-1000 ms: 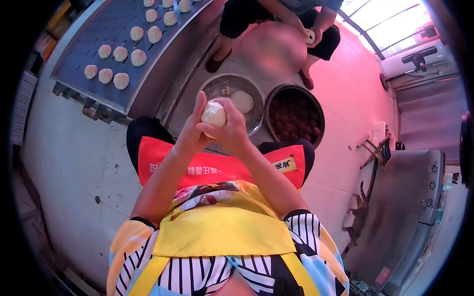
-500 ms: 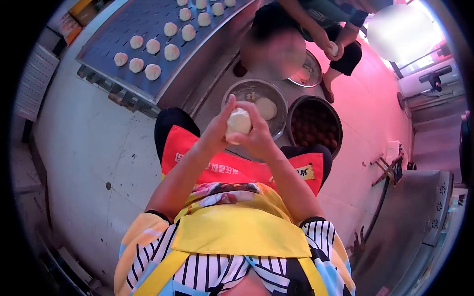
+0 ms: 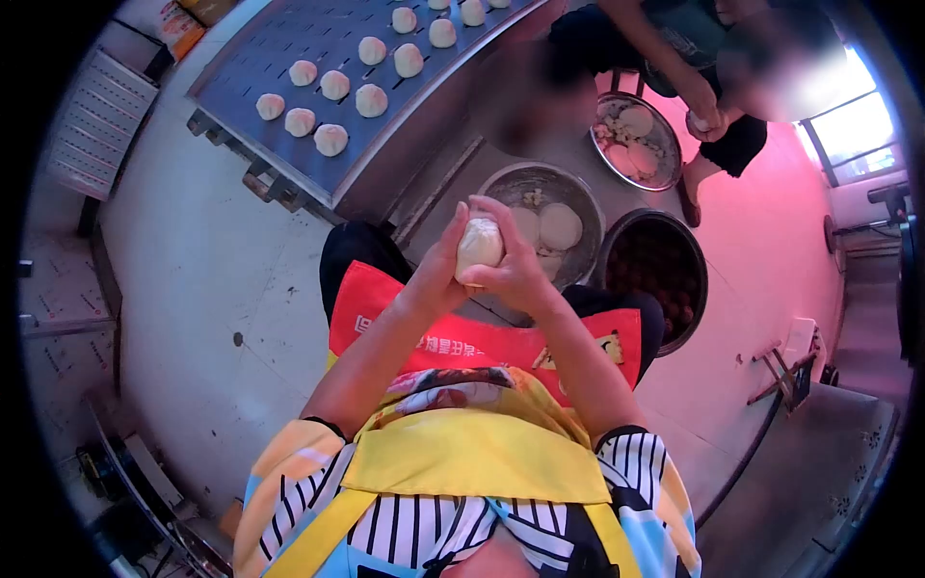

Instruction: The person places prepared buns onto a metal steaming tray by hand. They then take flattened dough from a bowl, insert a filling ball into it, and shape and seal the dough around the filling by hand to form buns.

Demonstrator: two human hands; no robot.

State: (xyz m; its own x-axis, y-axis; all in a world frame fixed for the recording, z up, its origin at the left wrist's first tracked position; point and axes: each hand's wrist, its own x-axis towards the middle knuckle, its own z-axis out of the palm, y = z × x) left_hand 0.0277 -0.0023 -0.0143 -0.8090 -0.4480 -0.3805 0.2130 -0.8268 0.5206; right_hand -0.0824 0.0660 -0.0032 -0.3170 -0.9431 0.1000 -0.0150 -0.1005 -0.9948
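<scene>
A white dough ball with a pleated surface is cupped between my two hands, above my lap. My left hand presses along its left side, and my right hand wraps round its right side and top. Just beyond them on the floor stands a metal bowl with flat dough rounds and small dough bits in it. Right of that bowl is a dark tub holding many dark reddish-brown balls.
At the upper left, a slotted metal tray bears several dough balls. Across from me a seated person holds a piece of dough near a second bowl. A folding stool stands on the right.
The view has swung, so the surroundings sit further right and the second bowl now shows. My hands still hold the dough ball, which appears slightly turned. The cat at the right is out of sight.
</scene>
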